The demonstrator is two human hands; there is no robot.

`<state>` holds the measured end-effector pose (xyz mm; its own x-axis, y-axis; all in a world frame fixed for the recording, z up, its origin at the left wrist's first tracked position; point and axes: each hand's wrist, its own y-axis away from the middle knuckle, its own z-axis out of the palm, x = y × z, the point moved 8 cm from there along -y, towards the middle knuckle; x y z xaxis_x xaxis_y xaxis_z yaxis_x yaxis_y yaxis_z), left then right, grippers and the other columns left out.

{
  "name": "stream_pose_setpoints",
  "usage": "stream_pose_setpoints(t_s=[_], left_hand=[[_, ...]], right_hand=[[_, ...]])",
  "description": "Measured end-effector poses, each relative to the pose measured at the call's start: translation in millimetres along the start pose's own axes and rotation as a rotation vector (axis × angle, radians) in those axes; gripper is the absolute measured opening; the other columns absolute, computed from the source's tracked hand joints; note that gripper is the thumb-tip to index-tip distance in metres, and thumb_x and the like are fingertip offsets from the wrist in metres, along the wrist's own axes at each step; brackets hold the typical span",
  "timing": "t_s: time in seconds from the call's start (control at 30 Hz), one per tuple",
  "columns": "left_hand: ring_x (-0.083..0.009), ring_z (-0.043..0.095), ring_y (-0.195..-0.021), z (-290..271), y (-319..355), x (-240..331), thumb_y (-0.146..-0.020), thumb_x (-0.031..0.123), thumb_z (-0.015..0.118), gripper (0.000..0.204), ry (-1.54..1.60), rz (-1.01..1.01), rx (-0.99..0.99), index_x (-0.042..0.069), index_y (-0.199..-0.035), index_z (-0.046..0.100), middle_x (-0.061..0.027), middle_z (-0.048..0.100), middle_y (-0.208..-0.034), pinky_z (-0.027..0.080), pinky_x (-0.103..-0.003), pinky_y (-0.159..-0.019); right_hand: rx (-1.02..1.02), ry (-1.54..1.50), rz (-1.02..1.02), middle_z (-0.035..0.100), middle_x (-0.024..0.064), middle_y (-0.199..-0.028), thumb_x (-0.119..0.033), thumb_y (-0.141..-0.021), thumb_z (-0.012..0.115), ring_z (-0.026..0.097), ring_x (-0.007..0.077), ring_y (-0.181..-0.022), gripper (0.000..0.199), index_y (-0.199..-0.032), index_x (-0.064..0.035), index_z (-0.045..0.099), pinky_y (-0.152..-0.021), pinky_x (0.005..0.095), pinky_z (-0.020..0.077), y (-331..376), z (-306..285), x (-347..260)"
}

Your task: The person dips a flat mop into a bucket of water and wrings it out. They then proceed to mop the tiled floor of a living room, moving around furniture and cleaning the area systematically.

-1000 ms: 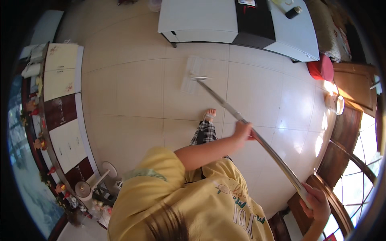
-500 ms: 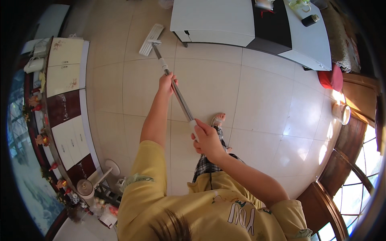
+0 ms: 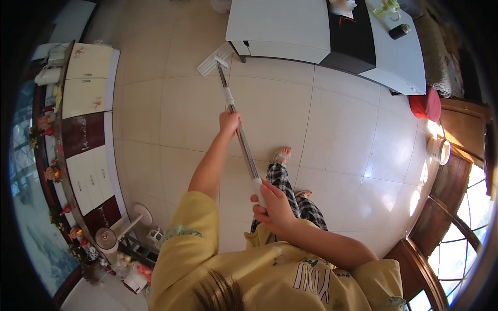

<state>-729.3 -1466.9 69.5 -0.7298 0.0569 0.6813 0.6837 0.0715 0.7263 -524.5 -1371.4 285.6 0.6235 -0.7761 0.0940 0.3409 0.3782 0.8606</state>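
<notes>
The left hand [image 3: 229,123] is gripping the upper pole of the mop [image 3: 244,147], its fingers wrapping the metal below the white joint, while the right hand [image 3: 276,207] is holding the white grip at the pole's near end. The flat mop head [image 3: 209,63] is lying on the floor [image 3: 233,85], just beside the left front leg of the desk [image 3: 280,26], and the pole is slanting away from the desk toward the person. A jug [image 3: 386,9] and a dark bottle [image 3: 400,31] are resting on the desk's right part. A red stool [image 3: 426,105] is standing near the desk's right end; a cabinet [image 3: 85,96] is standing well to the desk's left.
</notes>
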Motion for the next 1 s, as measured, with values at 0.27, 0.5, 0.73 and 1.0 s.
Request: stream_pose_setpoints(t_s=[0.27, 0.5, 0.73, 1.0], left_hand=[[-0.0163, 0.042, -0.035, 40, 95, -67, -0.068, 0.0, 0.043, 0.006, 0.052, -0.067, 0.1, 0.004, -0.066, 0.038, -0.0057, 0.041, -0.05, 0.036, -0.03, -0.03], [-0.0169, 0.049, -0.039, 199, 222, -151, -0.073, 0.006, 0.045, 0.01, 0.042, -0.133, 0.031, 0.0, -0.079, 0.039, -0.0081, 0.047, -0.059, 0.04, -0.029, -0.032], [-0.0226, 0.055, -0.045, 373, 424, -200, -0.071, 0.006, 0.046, 0.013, -0.104, -0.445, -0.734, -0.003, -0.073, 0.038, -0.0119, 0.05, -0.057, 0.048, -0.033, -0.038], [-0.0238, 0.056, -0.049, 302, 407, -163, -0.065, 0.0, 0.044, 0.01, 0.137, -0.574, -0.656, -0.001, -0.058, 0.037, -0.0129, 0.049, -0.054, 0.05, -0.034, -0.044]], right_hand=[[0.123, 0.028, 0.08, 0.042, 0.0051, -0.069, -0.017, -0.083, 0.038, 0.029, 0.0084, -0.045, 0.039, -0.12, -0.0147, 0.028, -0.034, 0.0176, 0.0237, 84, -84, 4], [0.427, 0.288, -0.174, 0.046, 0.0065, -0.071, -0.017, -0.082, 0.039, 0.033, 0.0054, -0.042, 0.032, -0.112, -0.007, 0.041, -0.035, 0.0159, 0.0261, 234, -227, -41], [0.899, 0.011, -0.316, 0.046, 0.0044, -0.058, -0.015, -0.081, 0.042, 0.032, 0.0055, -0.033, 0.031, -0.11, -0.0039, 0.043, -0.028, 0.0156, 0.0203, 404, -246, 27], [0.71, 0.216, -0.346, 0.048, 0.0113, -0.054, -0.012, -0.077, 0.043, 0.029, 0.0075, -0.027, 0.03, -0.105, -0.0026, 0.046, -0.026, 0.0176, 0.0202, 417, -256, 8]])
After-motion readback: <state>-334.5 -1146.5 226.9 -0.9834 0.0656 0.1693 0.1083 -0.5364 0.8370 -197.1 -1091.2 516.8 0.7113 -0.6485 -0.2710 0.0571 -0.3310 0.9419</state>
